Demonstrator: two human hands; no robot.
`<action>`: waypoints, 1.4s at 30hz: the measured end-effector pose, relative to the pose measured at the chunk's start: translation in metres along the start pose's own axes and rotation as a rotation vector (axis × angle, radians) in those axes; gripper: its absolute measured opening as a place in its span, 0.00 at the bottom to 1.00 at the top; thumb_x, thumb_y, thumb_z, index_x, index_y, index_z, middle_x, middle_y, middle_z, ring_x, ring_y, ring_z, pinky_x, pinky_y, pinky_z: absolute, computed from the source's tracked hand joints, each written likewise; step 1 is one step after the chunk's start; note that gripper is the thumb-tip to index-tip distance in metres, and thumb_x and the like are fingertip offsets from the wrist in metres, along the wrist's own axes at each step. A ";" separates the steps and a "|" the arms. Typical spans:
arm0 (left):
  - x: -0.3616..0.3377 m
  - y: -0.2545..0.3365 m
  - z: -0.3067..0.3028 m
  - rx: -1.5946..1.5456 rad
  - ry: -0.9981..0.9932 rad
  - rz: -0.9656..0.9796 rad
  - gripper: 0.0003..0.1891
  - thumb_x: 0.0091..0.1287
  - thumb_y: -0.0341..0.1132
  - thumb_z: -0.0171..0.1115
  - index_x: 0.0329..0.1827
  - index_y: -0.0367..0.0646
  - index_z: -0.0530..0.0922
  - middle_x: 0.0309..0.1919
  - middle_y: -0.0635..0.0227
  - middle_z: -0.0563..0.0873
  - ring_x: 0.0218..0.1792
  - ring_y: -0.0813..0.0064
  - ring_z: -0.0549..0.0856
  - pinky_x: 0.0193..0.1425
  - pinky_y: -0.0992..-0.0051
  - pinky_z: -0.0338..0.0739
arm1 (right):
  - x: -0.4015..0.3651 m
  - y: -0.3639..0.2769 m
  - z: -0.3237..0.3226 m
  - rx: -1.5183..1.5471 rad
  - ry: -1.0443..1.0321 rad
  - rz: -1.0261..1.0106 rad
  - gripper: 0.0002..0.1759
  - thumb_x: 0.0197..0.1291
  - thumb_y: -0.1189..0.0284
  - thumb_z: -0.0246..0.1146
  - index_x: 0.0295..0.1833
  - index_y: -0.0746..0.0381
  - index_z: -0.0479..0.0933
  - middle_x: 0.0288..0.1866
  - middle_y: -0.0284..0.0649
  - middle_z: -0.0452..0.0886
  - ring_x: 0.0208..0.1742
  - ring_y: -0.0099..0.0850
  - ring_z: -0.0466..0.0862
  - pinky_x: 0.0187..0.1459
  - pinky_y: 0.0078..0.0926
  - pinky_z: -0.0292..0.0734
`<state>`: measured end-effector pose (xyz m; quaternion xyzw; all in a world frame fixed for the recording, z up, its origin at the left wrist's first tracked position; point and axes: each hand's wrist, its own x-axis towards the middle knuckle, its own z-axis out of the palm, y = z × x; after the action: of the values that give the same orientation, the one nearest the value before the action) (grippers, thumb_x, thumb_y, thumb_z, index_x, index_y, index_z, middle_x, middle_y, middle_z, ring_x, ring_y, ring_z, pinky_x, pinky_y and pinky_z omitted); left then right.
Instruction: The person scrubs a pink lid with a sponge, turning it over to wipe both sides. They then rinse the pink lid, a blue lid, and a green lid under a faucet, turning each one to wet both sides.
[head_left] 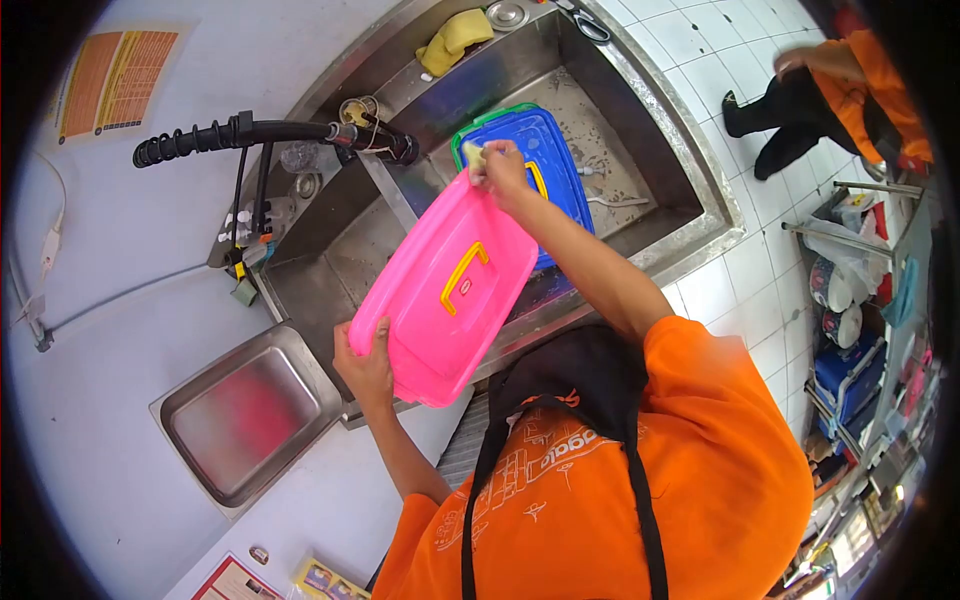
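Note:
A pink plastic lid (425, 320) with a yellow handle is held tilted over the sink's near edge. My left hand (368, 368) grips its lower left edge, thumb on top. At its upper corner, my right hand (498, 170) is closed on a small pale yellow sponge (474, 158), pressed against the rim. Behind the pink lid, a blue lid (562, 150) with a yellow handle lies in the right basin, a green edge (466, 128) showing under it. The pink lid partly hides the blue one.
The metal sink (690, 215) has a black hose faucet (285, 132) at left. A yellow cloth (455, 40) and scissors (592, 28) lie on its far rim. A metal tray (250, 420) stands at lower left. Another person (850, 90) is at upper right, near a shelf.

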<state>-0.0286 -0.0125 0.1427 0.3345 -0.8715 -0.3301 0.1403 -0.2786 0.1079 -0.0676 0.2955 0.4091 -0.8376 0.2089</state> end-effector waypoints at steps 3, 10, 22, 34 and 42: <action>-0.001 -0.011 -0.001 -0.057 0.017 -0.009 0.18 0.60 0.41 0.75 0.36 0.36 0.76 0.27 0.68 0.82 0.30 0.80 0.75 0.39 0.75 0.75 | 0.002 0.003 -0.013 -0.525 -0.125 -0.042 0.15 0.63 0.69 0.63 0.49 0.64 0.70 0.30 0.45 0.79 0.21 0.30 0.80 0.19 0.28 0.72; -0.008 -0.005 -0.003 -0.014 0.042 -0.050 0.18 0.60 0.40 0.75 0.36 0.37 0.76 0.26 0.68 0.81 0.31 0.80 0.75 0.39 0.75 0.75 | 0.018 0.000 -0.035 -0.947 0.012 -0.385 0.21 0.62 0.61 0.59 0.48 0.70 0.80 0.39 0.57 0.86 0.45 0.48 0.86 0.48 0.40 0.79; -0.019 0.000 -0.003 -0.008 0.013 0.032 0.18 0.59 0.38 0.77 0.36 0.37 0.76 0.26 0.68 0.83 0.29 0.81 0.77 0.37 0.75 0.76 | 0.062 0.013 -0.039 -1.186 -0.202 -0.855 0.16 0.64 0.65 0.52 0.49 0.61 0.79 0.41 0.58 0.82 0.41 0.56 0.83 0.46 0.49 0.77; -0.007 0.014 0.016 0.060 -0.055 0.014 0.16 0.59 0.36 0.75 0.38 0.35 0.76 0.27 0.64 0.84 0.31 0.80 0.78 0.39 0.73 0.77 | -0.128 0.000 0.016 -1.276 -0.738 -1.248 0.15 0.56 0.56 0.62 0.45 0.51 0.81 0.46 0.41 0.80 0.56 0.44 0.76 0.59 0.63 0.63; 0.000 0.027 0.012 0.018 -0.178 0.047 0.17 0.60 0.37 0.75 0.41 0.36 0.77 0.30 0.59 0.85 0.33 0.79 0.83 0.39 0.73 0.78 | 0.042 -0.033 -0.066 -1.337 -0.831 -1.080 0.13 0.59 0.60 0.58 0.39 0.55 0.81 0.42 0.43 0.82 0.46 0.47 0.81 0.46 0.45 0.75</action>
<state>-0.0477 0.0081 0.1520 0.2844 -0.8910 -0.3475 0.0671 -0.3081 0.1757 -0.1098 -0.4349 0.7775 -0.4516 0.0484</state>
